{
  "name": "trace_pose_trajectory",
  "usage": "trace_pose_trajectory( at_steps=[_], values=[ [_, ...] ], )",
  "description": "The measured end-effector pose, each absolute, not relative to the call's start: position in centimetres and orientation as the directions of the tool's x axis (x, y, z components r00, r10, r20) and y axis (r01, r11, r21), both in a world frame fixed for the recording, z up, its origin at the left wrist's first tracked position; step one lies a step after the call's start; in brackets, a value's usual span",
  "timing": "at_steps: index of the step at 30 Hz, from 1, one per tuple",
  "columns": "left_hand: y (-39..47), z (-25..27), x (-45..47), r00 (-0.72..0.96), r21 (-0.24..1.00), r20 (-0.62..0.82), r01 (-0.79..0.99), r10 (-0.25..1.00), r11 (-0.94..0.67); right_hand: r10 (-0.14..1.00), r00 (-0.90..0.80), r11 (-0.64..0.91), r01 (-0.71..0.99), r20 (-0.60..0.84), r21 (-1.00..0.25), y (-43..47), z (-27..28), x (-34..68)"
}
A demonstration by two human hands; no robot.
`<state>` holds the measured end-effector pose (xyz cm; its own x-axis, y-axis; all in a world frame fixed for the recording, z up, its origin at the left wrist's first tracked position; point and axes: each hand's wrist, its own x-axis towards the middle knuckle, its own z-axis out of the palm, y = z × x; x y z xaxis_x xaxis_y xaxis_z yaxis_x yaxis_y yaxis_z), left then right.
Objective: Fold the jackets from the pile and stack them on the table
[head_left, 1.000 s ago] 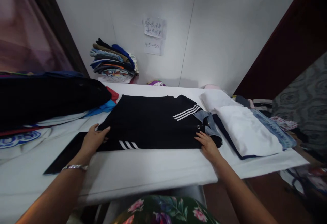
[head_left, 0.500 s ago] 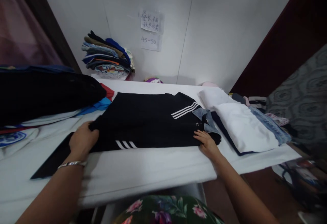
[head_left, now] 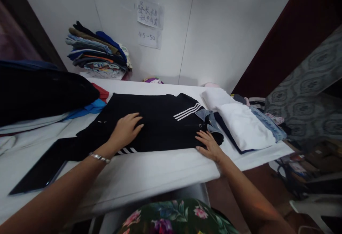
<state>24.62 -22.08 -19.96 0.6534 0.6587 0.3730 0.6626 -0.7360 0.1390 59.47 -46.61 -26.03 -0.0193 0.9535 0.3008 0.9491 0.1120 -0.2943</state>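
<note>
A black jacket [head_left: 157,113] with white stripes lies spread on the white-covered table, its light-blue denim collar [head_left: 213,121] at the right end. My left hand [head_left: 125,130], wearing a silver bracelet at the wrist, rests on the jacket's middle with the fingers apart. Near the collar, my right hand [head_left: 210,145] lies flat on the front edge of the jacket, fingers spread. Neither hand grips anything. A flat dark panel [head_left: 37,171] with a shiny edge sticks out from under the jacket's lower left end.
A pile of dark clothes [head_left: 42,95] borders the jacket on the left. At the back left rises a folded clothes stack [head_left: 98,52]. Folded white garments [head_left: 243,127] lie to the right, with denim beside them. Paper signs [head_left: 149,24] hang on the wall.
My left hand has let go of the jacket's left edge and moved right onto its middle. My right hand stays near the collar. The view has shifted slightly.
</note>
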Motion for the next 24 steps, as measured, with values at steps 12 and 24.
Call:
trace_pose_trajectory(
  at_steps=[12, 24],
  values=[
    [-18.7, -23.6, 35.5, 0.639, 0.334, 0.216, 0.662, 0.738, -0.671, 0.825, 0.260, -0.206, 0.965, 0.502, -0.162, -46.0, -27.2, 60.0],
    [-18.2, -23.4, 34.4, 0.550, 0.375, 0.295, 0.686, 0.781, -0.624, 0.842, 0.308, -0.248, 0.950, 0.444, -0.189, -45.3, -27.4, 60.3]
  ],
)
